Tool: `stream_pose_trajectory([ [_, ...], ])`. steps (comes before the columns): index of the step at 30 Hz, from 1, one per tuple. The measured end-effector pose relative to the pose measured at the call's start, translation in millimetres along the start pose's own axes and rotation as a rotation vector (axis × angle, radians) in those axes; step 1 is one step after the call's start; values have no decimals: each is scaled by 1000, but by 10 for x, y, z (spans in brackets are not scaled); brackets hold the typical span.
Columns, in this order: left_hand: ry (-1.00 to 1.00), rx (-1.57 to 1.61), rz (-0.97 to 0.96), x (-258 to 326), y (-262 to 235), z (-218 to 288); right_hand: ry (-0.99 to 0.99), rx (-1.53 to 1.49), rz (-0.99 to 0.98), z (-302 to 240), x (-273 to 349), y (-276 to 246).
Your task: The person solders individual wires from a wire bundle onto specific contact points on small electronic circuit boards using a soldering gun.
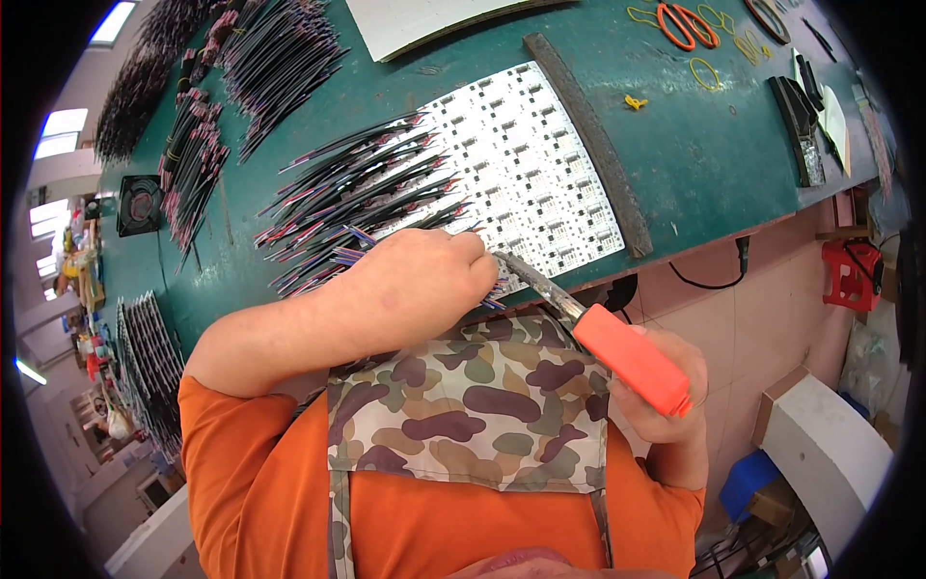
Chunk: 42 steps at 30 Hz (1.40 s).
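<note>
My left hand [429, 280] is closed, knuckles up, over the near edge of a white circuit board panel [526, 145]. Thin blue-and-red wires [347, 255] stick out on both sides of it; its fingertips are hidden. My right hand [639, 417] is wrapped round the orange handle of a soldering iron [627, 357]. The iron's metal shaft points up and left, its tip beside my left fingers at the panel. Rows of black-sheathed wires [357, 183] lie across the panel's left part, their ends on its boards. The right part shows bare boards with small black components.
A dark bar [588, 145] lies along the panel's right edge on the green table [675, 164]. Wire bundles [280, 68] fill the far left, near a black fan [141, 205]. Orange-handled scissors [687, 26] and yellow bands lie far right. A red stool [851, 275] stands beyond the table edge.
</note>
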<state>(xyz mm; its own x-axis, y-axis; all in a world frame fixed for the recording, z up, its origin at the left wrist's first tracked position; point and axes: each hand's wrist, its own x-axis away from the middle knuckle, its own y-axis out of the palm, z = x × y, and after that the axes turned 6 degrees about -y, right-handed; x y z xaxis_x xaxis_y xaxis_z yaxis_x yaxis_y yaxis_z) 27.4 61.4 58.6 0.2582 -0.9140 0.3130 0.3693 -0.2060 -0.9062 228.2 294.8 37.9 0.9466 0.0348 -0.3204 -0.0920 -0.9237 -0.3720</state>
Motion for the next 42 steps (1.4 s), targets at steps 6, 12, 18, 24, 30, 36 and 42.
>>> stream_pose_trajectory([
  [6, -22, -4, -39, -28, -28, 33, 36, 63, 49, -36, 71, -36],
  [12, -75, 26, -36, -6, -37, -16, 113, 100, 167, -72, 152, -26],
  [18, -270, 891, 688, 407, -599, -503, 88, 31, 251, -14, 272, -31],
  [24, -55, 979, 1308, 401, -352, -1576, 54, -36, 192, 53, 235, -33],
  [30, -155, 1387, 1199, 319, 54, -1707, 132, 0, 156, 66, 290, -34],
  [36, -220, 1343, 1117, 356, 113, -1685, 116, -36, 202, 139, 296, -10],
  [42, -408, 1159, 1099, 206, 70, -1616, 133, 3, 225, 169, 326, 13],
])
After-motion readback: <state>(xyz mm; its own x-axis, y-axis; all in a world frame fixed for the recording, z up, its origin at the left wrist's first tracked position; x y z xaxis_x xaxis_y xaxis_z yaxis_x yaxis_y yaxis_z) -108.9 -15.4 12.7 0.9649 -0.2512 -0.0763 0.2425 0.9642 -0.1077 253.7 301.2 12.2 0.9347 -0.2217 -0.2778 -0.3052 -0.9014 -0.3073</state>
